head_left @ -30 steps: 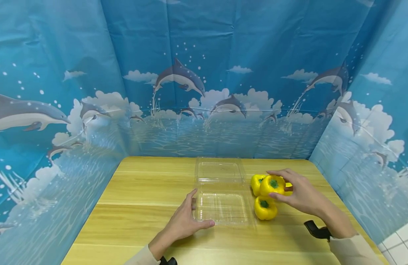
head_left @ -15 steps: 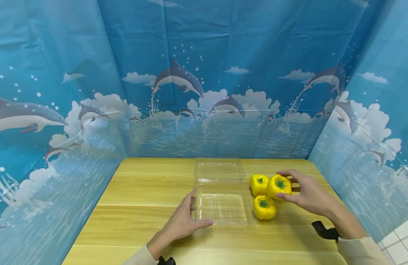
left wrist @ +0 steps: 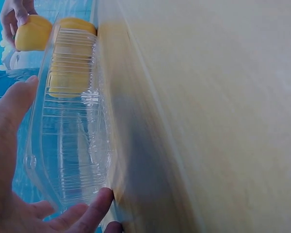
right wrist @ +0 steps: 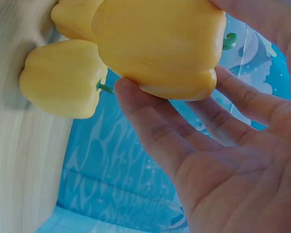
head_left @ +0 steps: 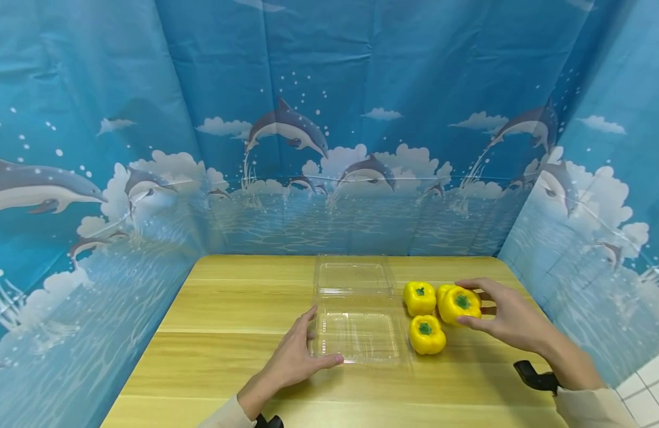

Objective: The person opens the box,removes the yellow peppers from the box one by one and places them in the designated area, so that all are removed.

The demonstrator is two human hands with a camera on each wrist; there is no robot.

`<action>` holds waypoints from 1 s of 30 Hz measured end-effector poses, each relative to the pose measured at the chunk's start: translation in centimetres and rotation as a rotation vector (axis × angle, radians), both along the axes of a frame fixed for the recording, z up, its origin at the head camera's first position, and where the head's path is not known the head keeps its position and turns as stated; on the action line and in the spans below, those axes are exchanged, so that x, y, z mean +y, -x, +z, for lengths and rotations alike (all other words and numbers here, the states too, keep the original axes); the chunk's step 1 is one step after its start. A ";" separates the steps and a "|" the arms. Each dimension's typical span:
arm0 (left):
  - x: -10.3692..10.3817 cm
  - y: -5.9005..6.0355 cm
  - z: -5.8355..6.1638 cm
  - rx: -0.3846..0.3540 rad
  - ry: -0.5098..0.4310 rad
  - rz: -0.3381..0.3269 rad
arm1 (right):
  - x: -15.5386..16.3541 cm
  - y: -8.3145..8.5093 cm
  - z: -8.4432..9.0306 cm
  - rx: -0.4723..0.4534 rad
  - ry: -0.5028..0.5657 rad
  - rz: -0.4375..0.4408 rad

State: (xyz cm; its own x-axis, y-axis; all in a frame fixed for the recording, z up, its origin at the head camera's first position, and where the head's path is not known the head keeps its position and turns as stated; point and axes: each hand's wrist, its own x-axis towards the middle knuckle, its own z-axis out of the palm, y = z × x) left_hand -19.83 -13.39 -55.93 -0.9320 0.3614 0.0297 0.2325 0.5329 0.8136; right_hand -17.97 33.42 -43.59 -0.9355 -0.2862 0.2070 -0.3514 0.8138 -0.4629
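My right hand (head_left: 508, 318) grips a yellow bell pepper (head_left: 459, 315) between thumb and fingers, its green stem facing the head camera. The right wrist view shows this held pepper (right wrist: 160, 43) raised off the table. Partly hidden behind it is another yellow pepper (head_left: 443, 291). Two more stand to the left, a rear pepper (head_left: 419, 298) and a front pepper (head_left: 427, 342). A clear plastic clamshell box (head_left: 361, 360) lies unfolded, its other half (head_left: 353, 274) toward the back. My left hand (head_left: 293, 358) rests at the near half's left side, fingers and thumb spread around the corner.
The wooden table (head_left: 228, 345) carries the box and the peppers. A blue dolphin-print curtain (head_left: 329, 226) surrounds its back and sides. White floor tiles (head_left: 647, 383) show at the lower right.
My right hand has moved to the right with the held pepper, away from the rear-left pepper, and more of the peppers behind now shows. My left hand has stayed by the box.
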 end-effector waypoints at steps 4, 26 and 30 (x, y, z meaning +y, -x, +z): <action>0.0 0.0 0.0 0.009 0.005 -0.002 | 0.3 -0.1 -0.2 -0.010 0.000 -0.005; 0.0 0.1 -0.3 0.006 -0.001 -0.009 | 2.1 0.2 -1.9 -0.101 0.025 0.053; 0.0 0.0 -0.2 0.006 0.001 -0.009 | 2.4 0.2 -2.3 -0.115 0.033 0.067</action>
State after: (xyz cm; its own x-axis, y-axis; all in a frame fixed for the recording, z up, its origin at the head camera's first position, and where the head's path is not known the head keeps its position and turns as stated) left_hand -19.84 -13.40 -56.14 -0.9284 0.3699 0.0353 0.2426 0.5315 0.8116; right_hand -18.20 35.80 -45.88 -0.9325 -0.3440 0.1104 -0.3481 0.7736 -0.5295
